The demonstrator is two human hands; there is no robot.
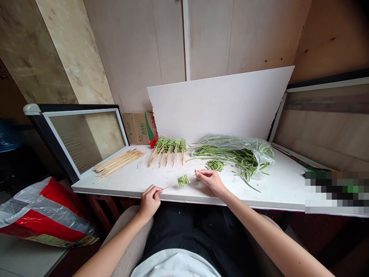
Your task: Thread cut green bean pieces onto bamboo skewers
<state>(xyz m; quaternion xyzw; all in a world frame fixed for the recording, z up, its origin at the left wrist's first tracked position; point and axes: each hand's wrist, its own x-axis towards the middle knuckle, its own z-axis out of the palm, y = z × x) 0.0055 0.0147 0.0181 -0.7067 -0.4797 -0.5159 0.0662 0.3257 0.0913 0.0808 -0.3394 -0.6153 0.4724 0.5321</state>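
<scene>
My left hand (150, 198) is closed around the near end of a thin bamboo skewer (171, 186) above the table's front edge. Several short green bean pieces (183, 179) are threaded side by side on the skewer. My right hand (211, 179) pinches another bean piece (198, 175) at the skewer's tip. A small heap of cut bean pieces (215, 165) lies just behind my right hand. Farther back is a row of finished bean skewers (170, 146).
A bundle of bare bamboo skewers (119, 161) lies at the left of the white table (138, 181). A clear plastic bag of long green beans (239, 152) sits at the right. A white board (219, 104) leans behind, with a cardboard box (140, 127) beside it. Glass-lidded freezers flank both sides.
</scene>
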